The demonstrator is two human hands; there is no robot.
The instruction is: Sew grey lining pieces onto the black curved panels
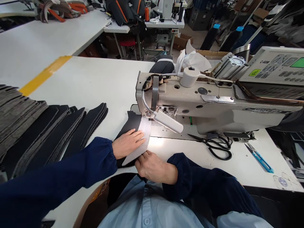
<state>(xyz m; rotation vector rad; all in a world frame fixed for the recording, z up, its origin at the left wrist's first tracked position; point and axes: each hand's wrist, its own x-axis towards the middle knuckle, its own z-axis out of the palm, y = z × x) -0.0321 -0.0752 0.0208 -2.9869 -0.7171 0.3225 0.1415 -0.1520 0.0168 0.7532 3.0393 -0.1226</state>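
Our right hand [152,166] pinches the lower end of a tapered grey woven strip [146,128], while our left hand [127,144] lies flat, pressing it onto a matte black panel [129,125]. They rest on the white surface [95,85] just before a cast-metal sewing machine [201,101], between black-handled scissors [215,147] and stacked black pieces [47,133].

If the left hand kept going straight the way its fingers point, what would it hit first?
Probably the white head of the gooseneck lamp, beyond the grey strip under the left hand; depth is unclear, so it might pass beneath.
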